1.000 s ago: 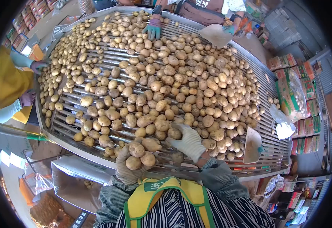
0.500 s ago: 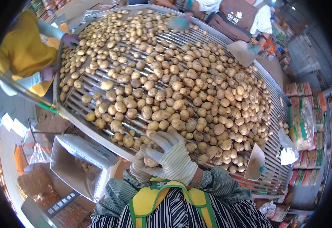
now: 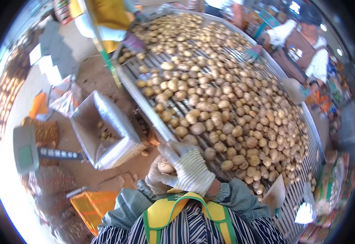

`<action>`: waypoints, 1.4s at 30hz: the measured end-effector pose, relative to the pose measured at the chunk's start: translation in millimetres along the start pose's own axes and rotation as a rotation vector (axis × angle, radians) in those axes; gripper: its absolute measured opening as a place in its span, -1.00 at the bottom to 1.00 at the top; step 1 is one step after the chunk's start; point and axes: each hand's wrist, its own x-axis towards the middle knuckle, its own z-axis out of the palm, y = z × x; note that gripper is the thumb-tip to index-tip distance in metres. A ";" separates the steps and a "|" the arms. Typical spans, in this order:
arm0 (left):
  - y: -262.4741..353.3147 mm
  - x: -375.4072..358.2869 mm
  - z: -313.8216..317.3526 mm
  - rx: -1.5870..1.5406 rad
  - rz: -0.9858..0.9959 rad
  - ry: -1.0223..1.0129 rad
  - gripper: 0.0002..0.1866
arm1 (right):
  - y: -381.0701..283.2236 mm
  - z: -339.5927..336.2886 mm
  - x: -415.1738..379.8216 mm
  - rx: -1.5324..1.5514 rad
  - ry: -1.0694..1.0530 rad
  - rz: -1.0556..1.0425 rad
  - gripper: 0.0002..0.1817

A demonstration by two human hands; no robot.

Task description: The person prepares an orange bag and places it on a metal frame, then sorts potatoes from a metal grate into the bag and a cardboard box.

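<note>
Both of my hands wear pale striped gloves and meet in front of my chest, beside the near edge of the grated sorting table (image 3: 145, 103). A potato (image 3: 165, 166) sits between them. My left hand (image 3: 155, 179) is closed around it from the left. My right hand (image 3: 190, 167) covers it from the right, its fingers bent over the top, so part of the potato is hidden. Many loose potatoes (image 3: 242, 122) lie spread over the metal bars just beyond my hands.
An open silver-lined box (image 3: 118, 122) with some potatoes inside stands on the floor at left, near a scale display (image 3: 26, 149) and an orange bag (image 3: 94, 207). Co-workers' gloved hands (image 3: 133, 42) (image 3: 252, 53) reach over the far side. A scoop (image 3: 274, 191) lies at right.
My view has swung left, bringing more of the box and floor in. Both hands still hold the potato, now beside the table edge. A co-worker's glove at the far side has moved.
</note>
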 end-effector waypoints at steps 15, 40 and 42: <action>285.7 -161.0 44.8 0.627 0.373 0.216 -0.71 | 7.6 48.1 -65.1 0.090 -0.026 0.027 -0.57; 330.4 14.6 -11.6 1.438 0.131 0.738 -0.81 | 137.8 -60.2 -27.3 -0.405 0.029 0.778 -0.56; 263.0 56.1 6.9 1.557 0.066 0.604 -0.72 | 152.4 -58.6 -3.2 -0.412 0.024 0.838 -0.49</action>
